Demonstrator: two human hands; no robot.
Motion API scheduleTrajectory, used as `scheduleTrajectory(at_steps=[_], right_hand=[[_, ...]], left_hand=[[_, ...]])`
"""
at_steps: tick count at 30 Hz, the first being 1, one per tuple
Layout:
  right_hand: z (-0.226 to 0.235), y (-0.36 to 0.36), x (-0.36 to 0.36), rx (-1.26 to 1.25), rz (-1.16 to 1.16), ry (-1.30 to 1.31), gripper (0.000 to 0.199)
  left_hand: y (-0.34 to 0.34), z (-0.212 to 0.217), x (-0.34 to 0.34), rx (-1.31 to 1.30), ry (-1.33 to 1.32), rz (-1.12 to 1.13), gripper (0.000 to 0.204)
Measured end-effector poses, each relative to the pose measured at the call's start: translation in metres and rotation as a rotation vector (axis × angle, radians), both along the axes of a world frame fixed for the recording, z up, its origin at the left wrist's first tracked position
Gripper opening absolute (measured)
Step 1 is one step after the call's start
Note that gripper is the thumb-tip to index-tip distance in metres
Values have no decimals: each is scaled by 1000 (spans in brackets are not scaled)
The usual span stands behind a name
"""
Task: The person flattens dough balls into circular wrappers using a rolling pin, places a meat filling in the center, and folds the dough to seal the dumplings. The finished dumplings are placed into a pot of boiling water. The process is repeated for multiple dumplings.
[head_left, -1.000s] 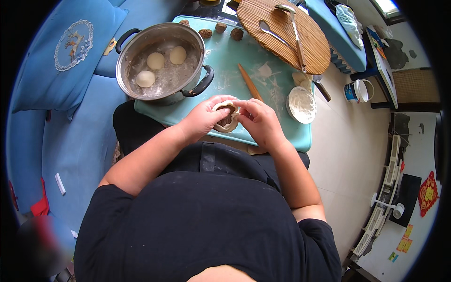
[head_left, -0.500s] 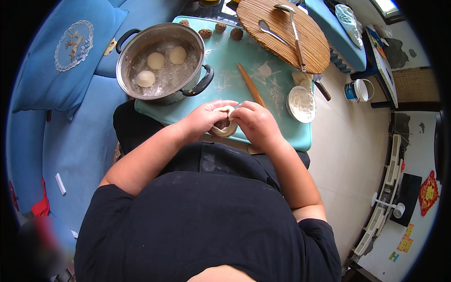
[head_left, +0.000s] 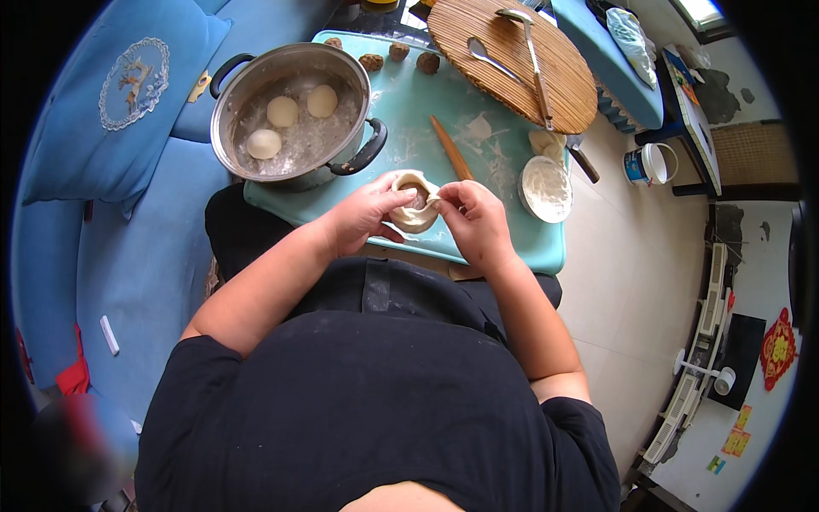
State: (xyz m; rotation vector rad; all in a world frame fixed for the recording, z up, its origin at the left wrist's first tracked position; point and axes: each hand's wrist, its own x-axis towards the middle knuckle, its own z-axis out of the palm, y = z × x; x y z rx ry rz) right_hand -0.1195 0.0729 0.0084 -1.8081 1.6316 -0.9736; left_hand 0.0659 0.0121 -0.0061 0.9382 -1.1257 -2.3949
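Note:
My left hand [head_left: 365, 215] and my right hand [head_left: 474, 220] both hold a round piece of pale dough [head_left: 413, 205] with a brown filling in its middle, just above the near edge of a teal board [head_left: 409, 102]. The fingers of both hands pinch the dough's rim around the filling. A thin wooden rolling pin [head_left: 451, 148] lies on the floured board just beyond my right hand. A steel pot [head_left: 291, 113] at the board's left holds three smooth dough balls [head_left: 282, 112].
Three brown filling balls [head_left: 399, 53] sit along the board's far edge. A round bamboo mat [head_left: 512, 58] with two metal spoons lies at the back right. A small white dish of flour [head_left: 546, 189] sits at the right. Blue sofa cushions [head_left: 128, 85] are on my left.
The dough has been turned and lifted slightly between my hands, and its rim is gathered closer around the filling. My hands stay in the same place.

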Motion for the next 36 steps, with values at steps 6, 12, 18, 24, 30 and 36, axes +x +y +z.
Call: scheduleTrajectory(at_steps=[6, 12, 18, 24, 30, 36], right_hand=[[4, 1, 1, -38, 106, 75, 19], [8, 0, -1, 40, 143, 126, 29], [2, 3, 1, 44, 173, 119, 18], [-1, 6, 1, -12, 124, 178, 14], [-2, 5, 5, -11, 5, -131, 11], [2, 1, 0, -83, 129, 31, 18]], left_hand=[[6, -11, -6, -128, 2, 19, 37], [6, -9, -7, -137, -83, -98, 36], [5, -16, -6, -244, 7, -119, 43], [2, 5, -6, -90, -148, -162, 45], [1, -24, -10, 38, 44, 129, 49], [10, -22, -18, 167, 165, 171, 43]])
